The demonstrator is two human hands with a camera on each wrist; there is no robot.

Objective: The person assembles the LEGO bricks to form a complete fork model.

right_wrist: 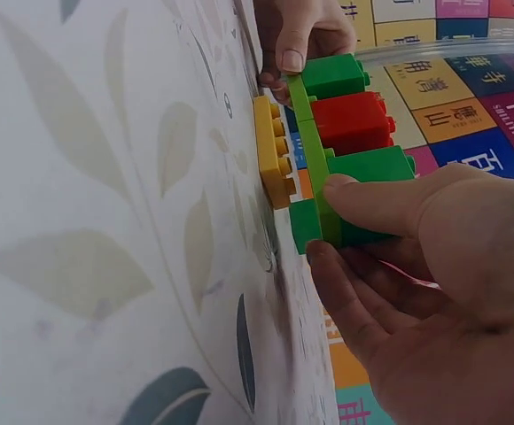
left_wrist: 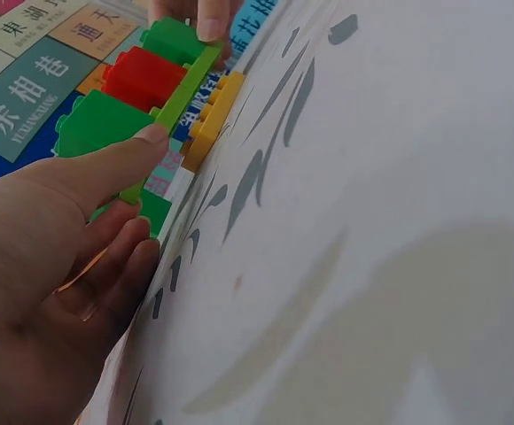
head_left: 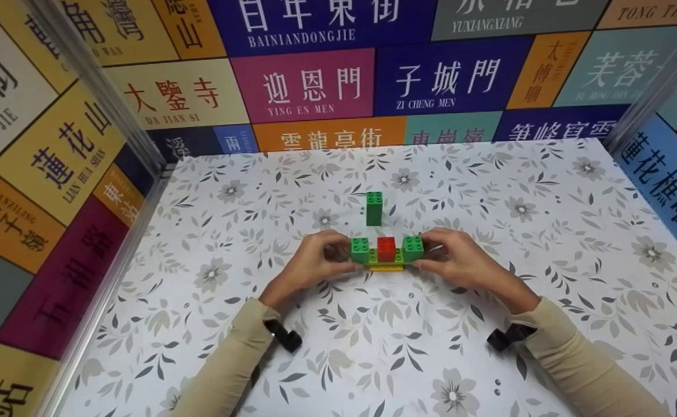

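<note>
Frame centre: left hand [head_left: 322, 258], right hand [head_left: 460, 258] pinch opposite ends of lime strip [right_wrist: 309, 142]; red brick [head_left: 385, 249] between green bricks [head_left: 359, 250] atop. Yellow brick [right_wrist: 273, 159] just beneath. Green tower [head_left: 374, 209] higher in frame.

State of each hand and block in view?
Left hand: grips strip's left end
Right hand: grips strip's right end
Light green strip: held above yellow brick, not joined
Left green block: on strip
Red block: on strip, between greens
Right green block: on strip
Yellow brick: studs up
Green tower: upright, unheld
</note>
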